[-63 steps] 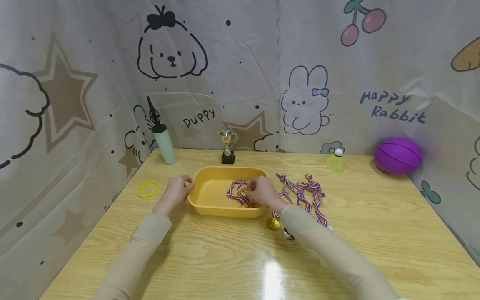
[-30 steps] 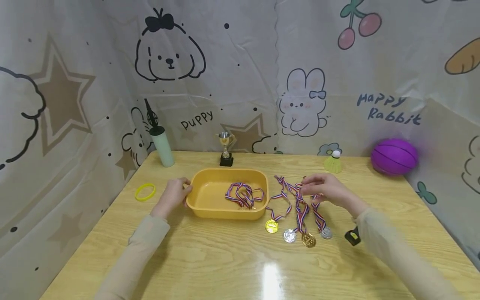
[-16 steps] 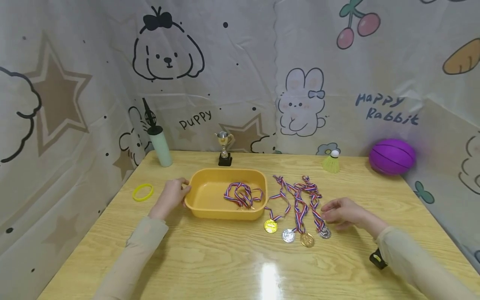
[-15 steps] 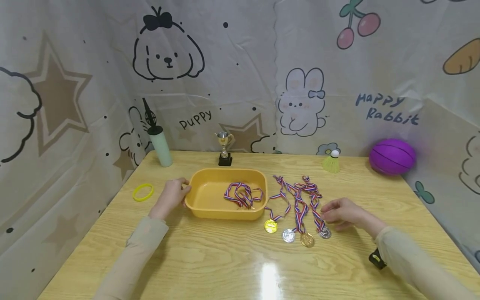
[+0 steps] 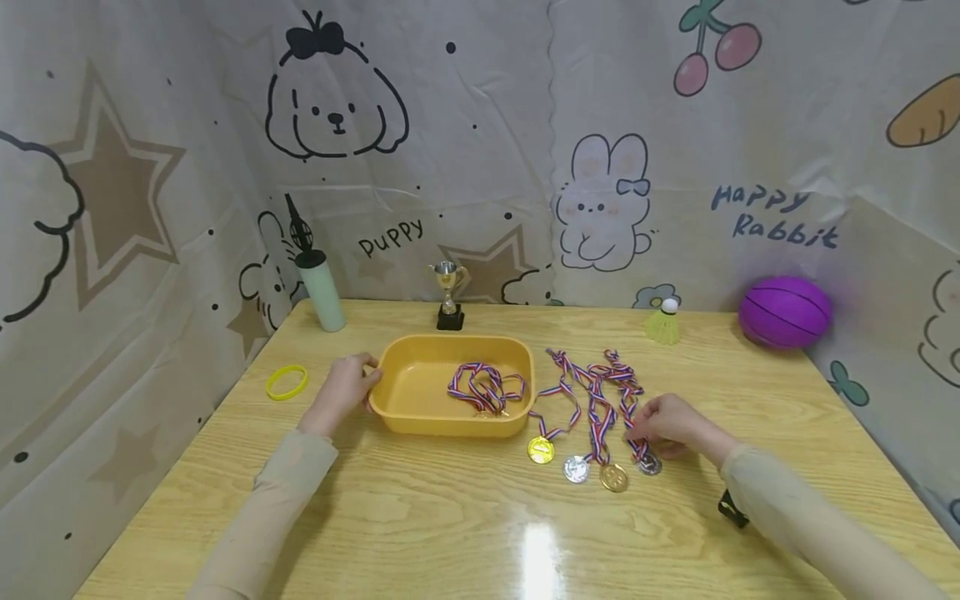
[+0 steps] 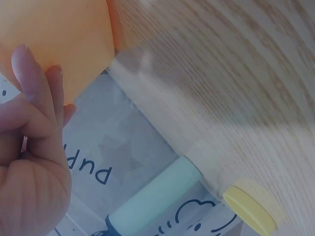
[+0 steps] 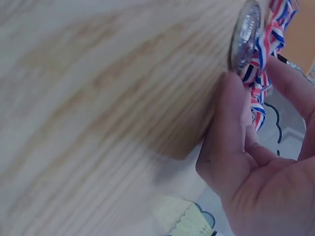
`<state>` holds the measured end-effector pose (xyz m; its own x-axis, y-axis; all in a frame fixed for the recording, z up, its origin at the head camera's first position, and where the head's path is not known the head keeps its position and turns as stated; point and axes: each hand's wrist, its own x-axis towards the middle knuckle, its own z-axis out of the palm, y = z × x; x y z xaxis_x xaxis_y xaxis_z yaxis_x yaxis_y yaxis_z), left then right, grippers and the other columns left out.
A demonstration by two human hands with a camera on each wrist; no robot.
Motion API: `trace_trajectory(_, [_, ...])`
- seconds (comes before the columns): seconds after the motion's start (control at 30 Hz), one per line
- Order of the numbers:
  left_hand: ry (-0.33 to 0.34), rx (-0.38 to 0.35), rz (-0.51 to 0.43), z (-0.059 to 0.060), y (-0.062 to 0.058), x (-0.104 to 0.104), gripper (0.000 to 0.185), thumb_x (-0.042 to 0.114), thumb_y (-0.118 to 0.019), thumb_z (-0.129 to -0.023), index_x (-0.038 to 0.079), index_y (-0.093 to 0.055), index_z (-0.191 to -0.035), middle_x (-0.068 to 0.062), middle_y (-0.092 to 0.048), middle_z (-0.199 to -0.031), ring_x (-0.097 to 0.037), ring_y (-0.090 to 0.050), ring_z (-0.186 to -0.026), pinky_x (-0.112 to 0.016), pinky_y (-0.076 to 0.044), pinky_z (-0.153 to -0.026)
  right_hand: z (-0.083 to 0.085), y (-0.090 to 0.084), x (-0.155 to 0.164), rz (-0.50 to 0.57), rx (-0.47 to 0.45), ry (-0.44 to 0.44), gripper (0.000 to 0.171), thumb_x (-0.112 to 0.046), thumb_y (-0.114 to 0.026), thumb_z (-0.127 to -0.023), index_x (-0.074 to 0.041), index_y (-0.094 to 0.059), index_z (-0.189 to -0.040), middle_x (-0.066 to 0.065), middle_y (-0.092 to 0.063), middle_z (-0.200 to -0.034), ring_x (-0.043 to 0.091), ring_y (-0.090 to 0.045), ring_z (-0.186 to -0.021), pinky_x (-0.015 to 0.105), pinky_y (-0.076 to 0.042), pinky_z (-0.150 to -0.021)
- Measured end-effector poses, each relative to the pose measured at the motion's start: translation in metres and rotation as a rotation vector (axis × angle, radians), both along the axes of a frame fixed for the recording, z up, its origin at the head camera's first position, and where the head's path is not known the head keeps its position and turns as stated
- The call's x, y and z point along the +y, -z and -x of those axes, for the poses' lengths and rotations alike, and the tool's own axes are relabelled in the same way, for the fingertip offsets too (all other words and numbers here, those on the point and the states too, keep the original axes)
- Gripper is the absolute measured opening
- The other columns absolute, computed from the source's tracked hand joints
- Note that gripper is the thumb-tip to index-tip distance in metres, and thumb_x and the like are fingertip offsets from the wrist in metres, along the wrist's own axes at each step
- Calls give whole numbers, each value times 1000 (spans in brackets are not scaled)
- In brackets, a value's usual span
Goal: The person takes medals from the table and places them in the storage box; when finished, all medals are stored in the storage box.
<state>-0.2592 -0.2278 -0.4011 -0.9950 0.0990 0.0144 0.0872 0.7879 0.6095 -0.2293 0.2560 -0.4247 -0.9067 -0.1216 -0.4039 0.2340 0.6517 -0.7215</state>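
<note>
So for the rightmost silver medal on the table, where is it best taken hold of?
Probably by its ribbon just above the silver medal, coming from the right. The disc lies flat on the table, leaving little edge to grip, while the ribbon stands proud enough to pinch. The right hand is already pinching there.

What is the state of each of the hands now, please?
Left hand: grips the yellow tray by its end.
Right hand: pinches the ribbon of the silver medal.
</note>
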Motion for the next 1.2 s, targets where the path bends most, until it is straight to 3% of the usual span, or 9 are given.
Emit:
trace_trajectory(0.07, [0, 2, 2, 0, 0, 0, 32, 7, -49, -98, -15, -51, -122, -15, -65, -69, -28, -64, -52, -24, -46, -45, 1, 2, -3, 4, 11, 0, 21, -15, -75, -79, -4, -58, -85, -6, -44, -60, 6, -36, -47, 20, -43, -45])
trace_trajectory(0.2, [-3, 3, 12, -2, -1, 0, 33, 7, -49, -98, -15, -51, -122, -16, -65, -68, -30, -65, -53, -24, -46, -45, 0, 4, -5, 13, 18, 14, 17, -11, -72, -79, -5, -57, -81, -6, -44, -59, 6, -39, -48, 19, -41, -44])
trace_trajectory(0.47, [-4, 12, 6, -3, 1, 0, 32, 7, -49, -99, -15, -52, -122, -17, -65, -71, -27, -64, -52, -24, -47, -45, -3, 5, -1, 10, 31, 25, 11, -9, -70, -80, -6, -59, -77, -5, -48, -62, 7, -43, -54, 21, -47, -48])
trace_trajectory(1.0, [-11, -4, 2, -1, 3, 0, 32, 8, -48, -99, -13, -52, -122, -14, -63, -68, -19, -61, -49, -25, -47, -47, -3, 2, 12, 79, -6, 72, 20, -13, -66, -85, 1, -60, -98, -3, -53, -70, 8, -51, -61, 25, -54, -55])
trace_trajectory(1.2, [-6, 19, 11, 1, 3, 0, 31, 8, -48, -99, -13, -52, -121, -15, -64, -68, -18, -60, -48, -24, -46, -45, -1, -2, 17, 116, 2, 53, 14, -13, -64, -86, -2, -58, -92, -4, -51, -66, 6, -51, -55, 23, -53, -55])
